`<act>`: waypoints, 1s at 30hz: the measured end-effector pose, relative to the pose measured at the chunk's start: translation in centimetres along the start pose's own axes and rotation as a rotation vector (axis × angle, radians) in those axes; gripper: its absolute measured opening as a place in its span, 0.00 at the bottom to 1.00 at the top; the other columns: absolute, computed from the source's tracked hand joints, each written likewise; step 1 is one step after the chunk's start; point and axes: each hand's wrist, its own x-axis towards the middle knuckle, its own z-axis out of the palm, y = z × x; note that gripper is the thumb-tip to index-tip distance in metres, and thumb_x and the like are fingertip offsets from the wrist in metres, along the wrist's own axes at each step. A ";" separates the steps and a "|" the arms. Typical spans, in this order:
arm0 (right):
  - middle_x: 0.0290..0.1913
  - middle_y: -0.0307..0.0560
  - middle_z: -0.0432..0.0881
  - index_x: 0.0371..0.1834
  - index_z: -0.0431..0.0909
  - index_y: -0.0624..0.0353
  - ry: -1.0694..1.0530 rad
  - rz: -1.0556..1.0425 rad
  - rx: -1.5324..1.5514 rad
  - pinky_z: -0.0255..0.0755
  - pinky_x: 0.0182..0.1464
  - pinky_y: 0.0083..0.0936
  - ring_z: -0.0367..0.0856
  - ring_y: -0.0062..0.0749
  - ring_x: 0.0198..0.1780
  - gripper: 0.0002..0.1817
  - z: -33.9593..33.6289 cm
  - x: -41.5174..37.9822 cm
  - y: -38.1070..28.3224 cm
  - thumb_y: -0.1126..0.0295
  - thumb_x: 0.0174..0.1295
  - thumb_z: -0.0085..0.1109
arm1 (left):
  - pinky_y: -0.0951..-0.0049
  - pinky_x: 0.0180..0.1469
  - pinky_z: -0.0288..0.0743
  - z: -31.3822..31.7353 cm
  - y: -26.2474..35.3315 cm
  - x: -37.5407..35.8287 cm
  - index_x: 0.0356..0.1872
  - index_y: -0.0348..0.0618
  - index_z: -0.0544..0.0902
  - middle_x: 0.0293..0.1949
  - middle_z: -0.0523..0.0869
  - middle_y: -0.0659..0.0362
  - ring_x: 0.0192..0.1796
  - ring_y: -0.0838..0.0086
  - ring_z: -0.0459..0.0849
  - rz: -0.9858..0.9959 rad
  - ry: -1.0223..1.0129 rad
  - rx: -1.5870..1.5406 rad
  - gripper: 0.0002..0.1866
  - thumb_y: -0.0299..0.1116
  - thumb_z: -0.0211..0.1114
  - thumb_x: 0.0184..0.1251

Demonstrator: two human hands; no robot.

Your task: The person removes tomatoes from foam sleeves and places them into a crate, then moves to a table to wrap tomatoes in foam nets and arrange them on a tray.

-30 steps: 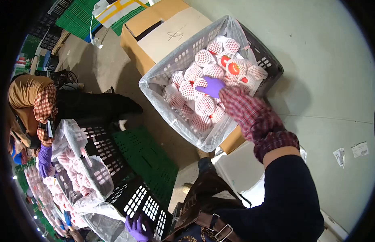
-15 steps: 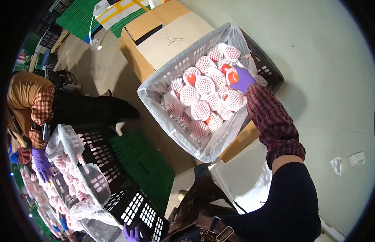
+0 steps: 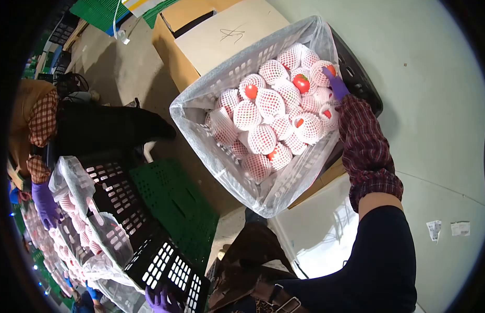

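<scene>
My right hand [image 3: 336,86], in a purple glove, has its fingers against a red fruit in a white foam net [image 3: 320,73] at the right side of the lined crate [image 3: 221,61]. Part of the grip is hidden by the hand and sleeve. Around it lie several more netted fruits [image 3: 270,103]; one shows a bare red top with a green calyx [image 3: 301,83]. Down at the bottom edge, my left hand [image 3: 161,301], also purple-gloved, has its fingers bent at the rim of a black crate [image 3: 172,268].
Cardboard boxes [image 3: 227,36] stand behind the lined crate. On the left, a co-worker [image 3: 41,117] reaches a purple-gloved hand [image 3: 44,204] toward another lined crate of netted fruits [image 3: 81,229]. A green pallet [image 3: 174,201] and white container [image 3: 315,229] lie below.
My right hand has moved up and right within the lined crate, with the netted fruit at its fingers. The view has shifted slightly. My left hand remains at the black crate.
</scene>
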 end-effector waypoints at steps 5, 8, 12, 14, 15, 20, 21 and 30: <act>0.49 0.65 0.73 0.67 0.54 0.45 0.263 0.077 -0.354 0.66 0.54 0.40 0.74 0.56 0.50 0.39 0.9 -0.9 -5.9 0.37 0.55 0.43 | 0.46 0.59 0.62 -0.9 0.4 1.6 0.38 0.38 0.77 0.44 0.82 0.54 0.47 0.65 0.80 -0.066 0.051 0.008 0.09 0.28 0.52 0.60; 0.49 0.66 0.74 0.64 0.59 0.50 0.149 0.389 -0.514 0.64 0.57 0.39 0.72 0.55 0.54 0.38 2.2 -2.2 -7.4 0.35 0.59 0.31 | 0.47 0.59 0.62 1.9 -1.4 -1.9 0.49 0.40 0.76 0.50 0.79 0.55 0.48 0.62 0.79 -0.048 -0.055 0.060 0.18 0.38 0.56 0.61; 0.48 0.66 0.75 0.61 0.63 0.55 -0.009 0.375 -0.682 0.63 0.58 0.37 0.72 0.53 0.55 0.39 0.3 -0.9 -6.2 0.35 0.59 0.28 | 0.47 0.63 0.56 1.4 1.4 0.1 0.40 0.44 0.78 0.44 0.79 0.56 0.56 0.51 0.70 -0.189 0.001 0.012 0.13 0.29 0.55 0.52; 0.49 0.66 0.75 0.60 0.64 0.57 -0.023 0.346 -0.741 0.63 0.58 0.37 0.72 0.53 0.55 0.40 0.8 -1.6 -5.2 0.35 0.59 0.27 | 0.46 0.60 0.59 1.8 -0.3 -1.3 0.43 0.44 0.79 0.47 0.78 0.57 0.58 0.49 0.66 -0.172 -0.022 0.027 0.17 0.31 0.57 0.48; 0.49 0.66 0.75 0.60 0.65 0.57 -0.013 0.320 -0.766 0.62 0.59 0.37 0.72 0.53 0.55 0.40 0.6 -1.0 -5.6 0.35 0.59 0.26 | 0.47 0.61 0.58 1.2 0.0 -0.5 0.43 0.44 0.78 0.48 0.77 0.58 0.59 0.48 0.65 -0.205 -0.014 0.026 0.17 0.28 0.57 0.47; 0.44 0.61 0.78 0.55 0.69 0.58 0.079 0.422 -0.860 0.70 0.49 0.37 0.78 0.50 0.46 0.25 0.0 -1.6 -8.9 0.52 0.66 0.33 | 0.49 0.61 0.59 1.4 0.2 -0.8 0.42 0.45 0.79 0.47 0.78 0.58 0.60 0.47 0.64 -0.196 -0.019 0.003 0.19 0.27 0.58 0.43; 0.44 0.60 0.79 0.53 0.71 0.59 0.130 0.284 -0.803 0.70 0.49 0.37 0.78 0.49 0.45 0.25 -0.2 -3.7 -13.4 0.51 0.64 0.38 | 0.49 0.61 0.59 1.5 0.3 -0.7 0.42 0.45 0.79 0.46 0.79 0.57 0.59 0.47 0.64 -0.180 -0.010 -0.013 0.19 0.27 0.58 0.43; 0.56 0.53 0.72 0.62 0.62 0.52 -0.275 -0.203 -0.977 0.66 0.57 0.37 0.69 0.43 0.58 0.42 3.6 -17.1 -19.6 0.62 0.40 0.70 | 0.48 0.62 0.58 1.0 0.0 -0.6 0.42 0.42 0.78 0.44 0.79 0.56 0.54 0.51 0.70 -0.122 0.052 -0.080 0.18 0.26 0.57 0.44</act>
